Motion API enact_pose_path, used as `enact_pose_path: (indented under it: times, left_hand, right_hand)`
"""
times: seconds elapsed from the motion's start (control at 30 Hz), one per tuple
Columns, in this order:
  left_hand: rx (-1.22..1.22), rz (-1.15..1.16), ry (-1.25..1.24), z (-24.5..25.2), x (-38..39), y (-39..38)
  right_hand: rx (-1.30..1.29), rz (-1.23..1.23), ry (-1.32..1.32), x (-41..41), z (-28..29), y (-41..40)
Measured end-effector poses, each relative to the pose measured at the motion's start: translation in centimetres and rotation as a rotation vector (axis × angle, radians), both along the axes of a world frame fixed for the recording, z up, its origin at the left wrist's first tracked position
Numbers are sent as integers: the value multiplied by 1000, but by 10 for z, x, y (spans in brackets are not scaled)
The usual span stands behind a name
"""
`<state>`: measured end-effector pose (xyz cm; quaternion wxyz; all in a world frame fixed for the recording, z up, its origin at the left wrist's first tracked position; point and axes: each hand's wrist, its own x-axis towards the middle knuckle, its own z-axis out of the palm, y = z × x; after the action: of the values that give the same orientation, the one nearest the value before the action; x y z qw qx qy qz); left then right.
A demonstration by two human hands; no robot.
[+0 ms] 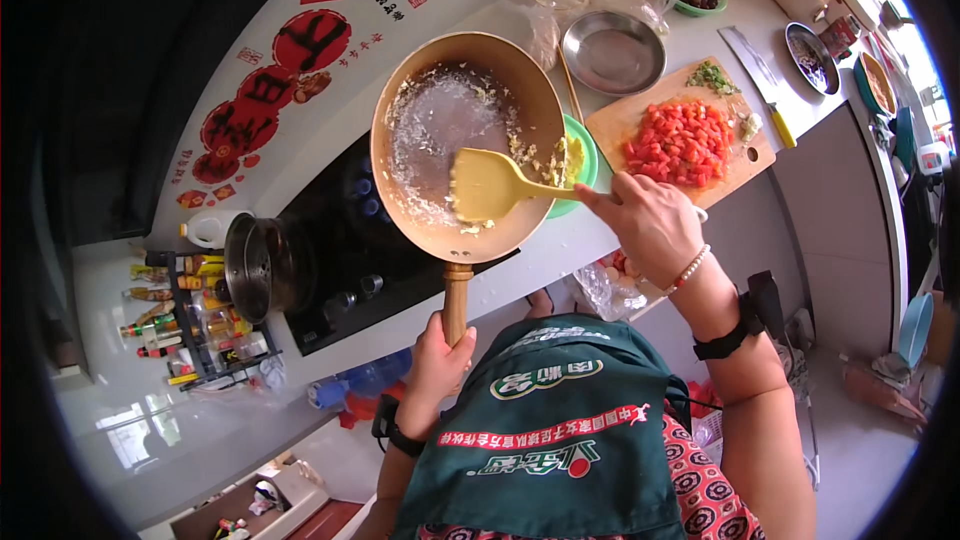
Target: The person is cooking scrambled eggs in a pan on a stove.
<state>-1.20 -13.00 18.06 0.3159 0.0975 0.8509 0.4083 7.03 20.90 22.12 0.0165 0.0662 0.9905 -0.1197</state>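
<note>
My left hand (437,356) grips the wooden handle of a frying pan (405,217), which has a tan inside wall and is held up over the counter beside the black cooktop (330,240). In my right hand (652,221) is a yellow spatula (487,191), its blade flat against the pan's inside. White and yellowish crumbs of food (412,157) cling around the pan's bottom and wall. A green-rimmed plate (591,157) with yellow food (574,154) on it is partly hidden behind the pan's right edge.
Right of the pan, a wooden cutting board (615,127) bears diced tomatoes (679,142) and chopped green onion (712,77). A yellow-handled knife (757,75) lies beyond it. A metal plate (613,52) stands behind; a steel pot (251,266) and bottle rack (187,315) are at left.
</note>
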Motion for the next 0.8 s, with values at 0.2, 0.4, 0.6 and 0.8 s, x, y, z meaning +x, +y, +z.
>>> enact_pose_path:
  times: [0.2,0.4,0.6,0.8]
  left_hand:
    - [-105,-57,41,6,2,-2]
    - [-82,-25,16,3,6,3]
    - [-47,-109,153,-3,5,-4]
    - [-50,-51,103,4,6,3]
  right_hand:
    - [50,-25,238,-46,0,6]
    - [2,-2,263,-38,25,-1]
    - [54,-59,236,-48,27,11]
    - [43,-64,150,-41,45,4]
